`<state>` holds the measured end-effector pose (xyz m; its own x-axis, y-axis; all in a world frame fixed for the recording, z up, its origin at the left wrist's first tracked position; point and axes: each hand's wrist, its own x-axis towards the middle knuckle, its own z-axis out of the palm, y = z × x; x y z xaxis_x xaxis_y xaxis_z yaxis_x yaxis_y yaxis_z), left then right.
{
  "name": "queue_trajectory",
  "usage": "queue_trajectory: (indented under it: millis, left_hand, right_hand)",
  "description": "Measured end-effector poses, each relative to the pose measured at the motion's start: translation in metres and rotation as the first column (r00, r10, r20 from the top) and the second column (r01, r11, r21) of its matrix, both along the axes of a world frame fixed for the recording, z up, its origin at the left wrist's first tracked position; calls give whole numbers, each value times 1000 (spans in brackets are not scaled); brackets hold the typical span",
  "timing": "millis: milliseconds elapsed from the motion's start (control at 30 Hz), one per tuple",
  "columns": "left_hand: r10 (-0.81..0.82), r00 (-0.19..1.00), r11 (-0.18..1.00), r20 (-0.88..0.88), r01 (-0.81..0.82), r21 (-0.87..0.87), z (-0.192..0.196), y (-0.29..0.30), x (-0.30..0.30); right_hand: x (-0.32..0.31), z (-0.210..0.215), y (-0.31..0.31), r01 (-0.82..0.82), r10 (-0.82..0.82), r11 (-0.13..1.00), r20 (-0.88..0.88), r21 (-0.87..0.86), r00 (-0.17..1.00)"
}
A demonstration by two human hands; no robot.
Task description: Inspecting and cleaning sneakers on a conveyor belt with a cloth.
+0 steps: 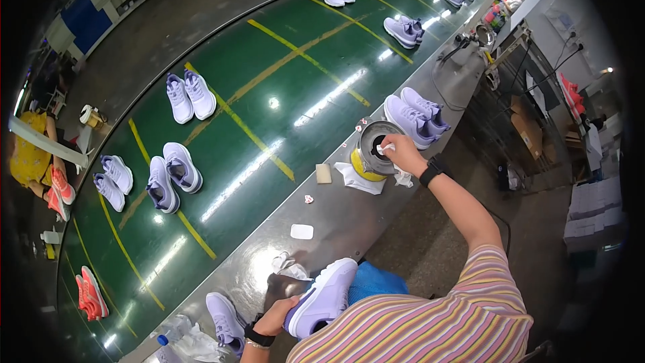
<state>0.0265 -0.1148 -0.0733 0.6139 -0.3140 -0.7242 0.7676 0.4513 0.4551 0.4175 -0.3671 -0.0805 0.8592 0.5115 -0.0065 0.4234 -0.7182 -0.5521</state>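
My left hand (275, 318) grips a lilac shoe (326, 297) with a chunky pale sole; my right hand (405, 154) pinches a white scrap (383, 148), a round metal can (365, 150) beneath.

The bare left hand (277, 316) is curled in a grip by the near edge of the grey metal desk (342, 227), while the bare right hand (404, 154), its arm (467, 214) stretched forward, is pinched closed.

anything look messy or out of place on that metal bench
A small red-and-white crumpled scrap lies loose on the bench, apart from similar bits beside the tin, so it looks like stray litter.
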Motion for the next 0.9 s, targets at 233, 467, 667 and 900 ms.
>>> queue_trajectory:
  millis: [233,467,667,900]
  left_hand:
    - [117,989,993,-90,-117,10,10,-14,8]
    - [28,995,999,-99,-31,-23,14,-16,6]
    - [-82,961,993,263,58,99,8,-10,7]
    - [29,990,999,136,-25,-28,0,-6,0]
  right_hand:
    - [12,-17,4,-81,99,971,73,-223,992]
    - [1,-13,5,-84,81,948,-25,-308,996]
    - [-44,56,13,-23,74,942,-143,335,987]
    - [-190,90,90,-548,767,640,-484,538,421]
